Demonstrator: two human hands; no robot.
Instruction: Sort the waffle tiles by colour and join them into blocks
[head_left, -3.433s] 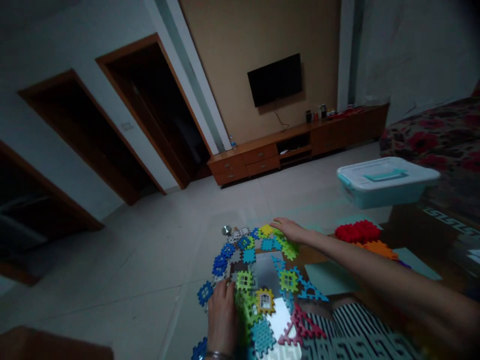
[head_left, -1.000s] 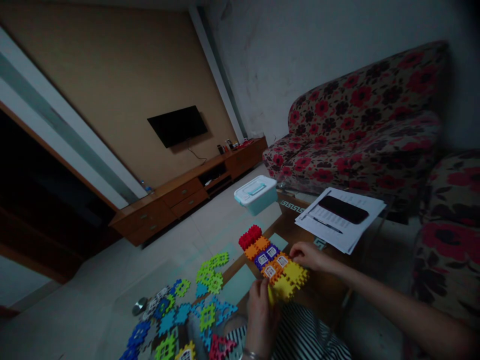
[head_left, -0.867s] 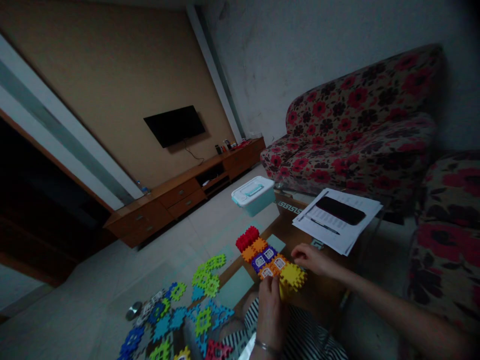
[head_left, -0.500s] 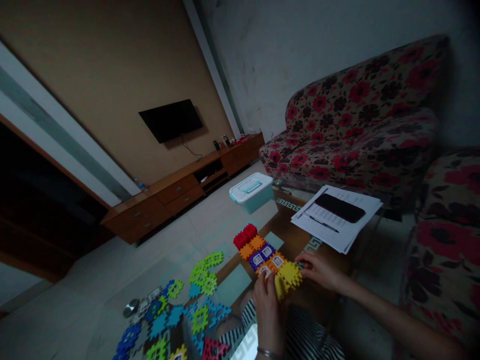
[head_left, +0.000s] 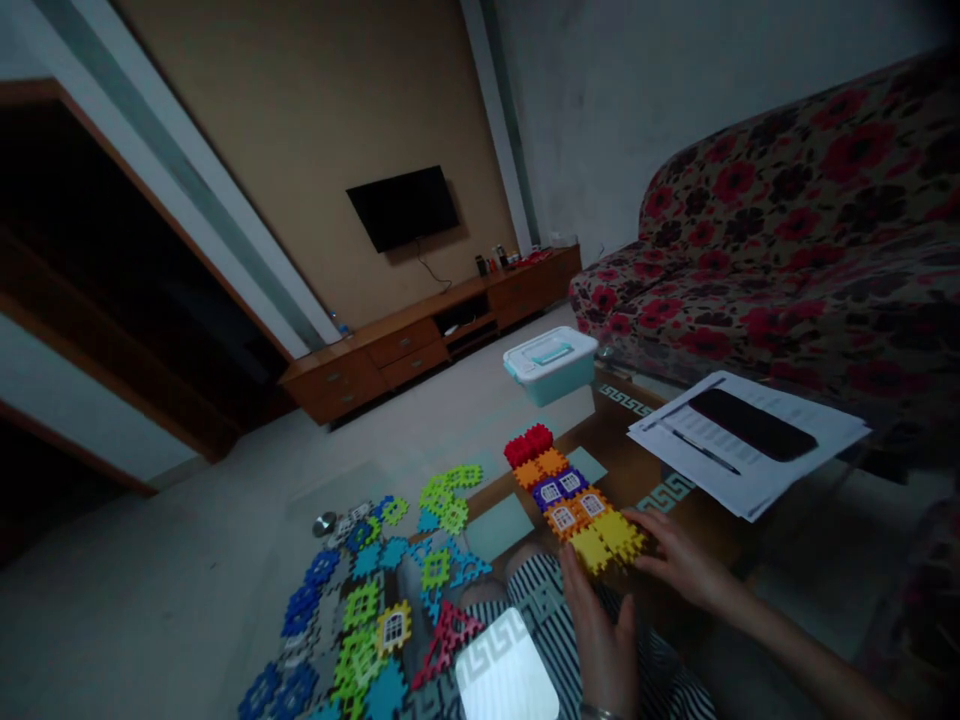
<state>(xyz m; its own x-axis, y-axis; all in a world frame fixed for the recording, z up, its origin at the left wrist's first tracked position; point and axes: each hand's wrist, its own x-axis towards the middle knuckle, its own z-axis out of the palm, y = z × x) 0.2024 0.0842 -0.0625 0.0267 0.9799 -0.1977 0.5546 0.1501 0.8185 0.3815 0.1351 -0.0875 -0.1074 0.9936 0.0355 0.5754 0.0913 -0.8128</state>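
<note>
Block panel (head_left: 574,504), yellow end (head_left: 609,542) between both hands (head_left: 602,635), red end (head_left: 529,446) farthest away

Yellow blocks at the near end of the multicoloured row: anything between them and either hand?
Nothing visible. The left hand is at the left edge of the yellow blocks, the right hand at their right edge; no other piece lies between. Whether either touches isn't clear.
</note>
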